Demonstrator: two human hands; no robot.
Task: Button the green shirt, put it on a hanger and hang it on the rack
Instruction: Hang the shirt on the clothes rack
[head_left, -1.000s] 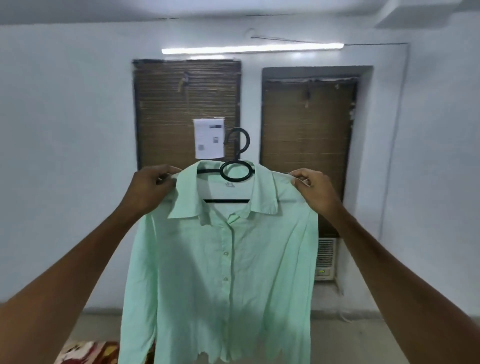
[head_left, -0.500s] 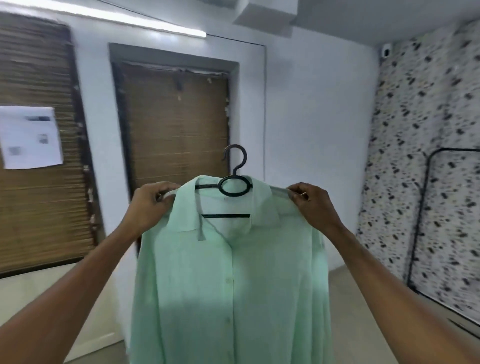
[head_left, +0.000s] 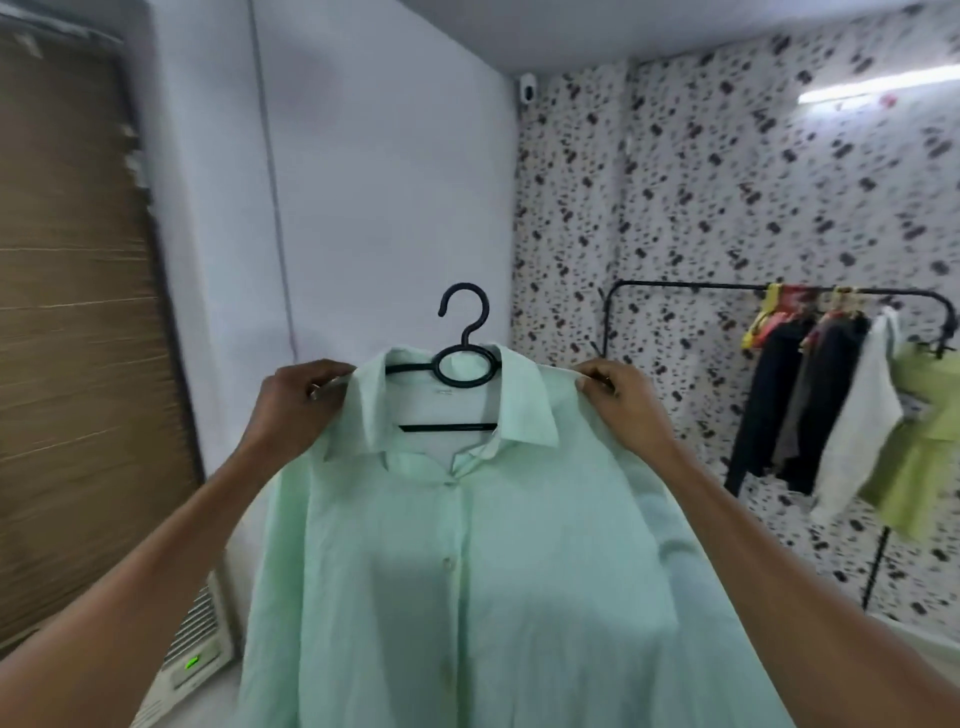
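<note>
Pale green fabric fills the centre and lower part of the view: the green shirt (head_left: 467, 545) is on a black hanger (head_left: 464, 364) and is held up in the air in front of the person. Its front is buttoned, with the collar spread open at 12 o'clock and the hanger's lower bar visible inside the neck opening. The hook of the hanger stands upright above the collar, touching nothing.

Left hand (head_left: 296, 405): located at 9 o'clock of the collar. Its fingers are curled and pinch the shirt's left shoulder seam. Right hand (head_left: 623, 402): located at 3 o'clock of the collar. Its fingers are curled and pinch the right shoulder seam. Both forearms reach up from the lower corners of the view.

Black rack (head_left: 685, 285): stands at 3 o'clock, well apart from the shirt, against a speckled wall (head_left: 727, 182). Several garments hang at its far end: dark clothes (head_left: 810, 400), a white garment (head_left: 857, 421) and a yellow-green garment (head_left: 924, 452). The near part of the rail is bare.

Brown blind (head_left: 67, 312): at 9 o'clock. White appliance with a lit green indicator (head_left: 192, 662): at 7 o'clock, low against the wall. Small camera (head_left: 528, 92): at 1 o'clock, in the upper corner of the room
</note>
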